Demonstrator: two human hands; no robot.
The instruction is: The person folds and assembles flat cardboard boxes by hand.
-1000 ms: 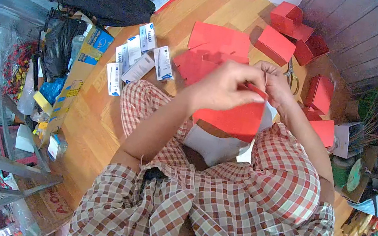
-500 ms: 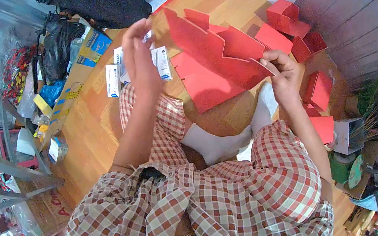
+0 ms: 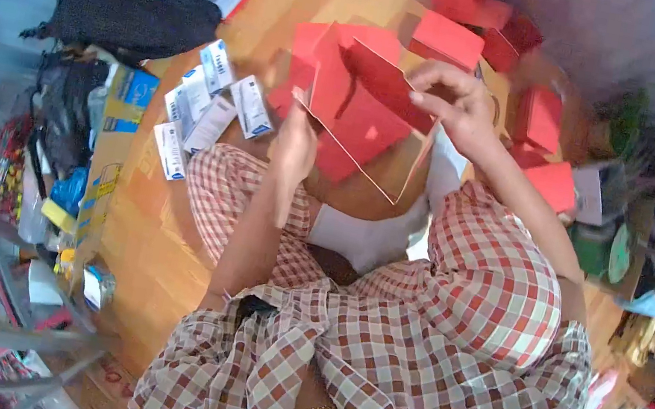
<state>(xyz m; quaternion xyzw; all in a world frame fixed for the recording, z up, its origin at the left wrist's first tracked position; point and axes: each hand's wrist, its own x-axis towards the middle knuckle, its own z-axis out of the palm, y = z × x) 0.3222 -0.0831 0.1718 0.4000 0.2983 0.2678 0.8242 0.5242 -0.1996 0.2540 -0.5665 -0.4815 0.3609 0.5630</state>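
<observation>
- Head view, centre: the red card blank [image 3: 360, 115] is held up off the wooden floor [image 3: 156, 245], above the person's crossed legs, tilted so that its brown back edge faces the camera. Lifted like this, its panels seem free to swing along the creases.
- Head view, centre-left: the left hand [image 3: 295, 147] has its grip closed on the blank's lower left edge, apparently steadying it from below.
- Head view, upper centre-right: the right hand [image 3: 453, 100] pinches the top flap with its fingertips, its grip narrow on the card, as if bending that flap over.
- Head view, upper right: the finished red boxes [image 3: 450, 39] lie bunched near the right hand, within easy reach.
- Head view, upper left: the white-and-blue cartons [image 3: 214, 103] lie scattered just beside the left knee, with the black bag [image 3: 131, 7] beyond them.
</observation>
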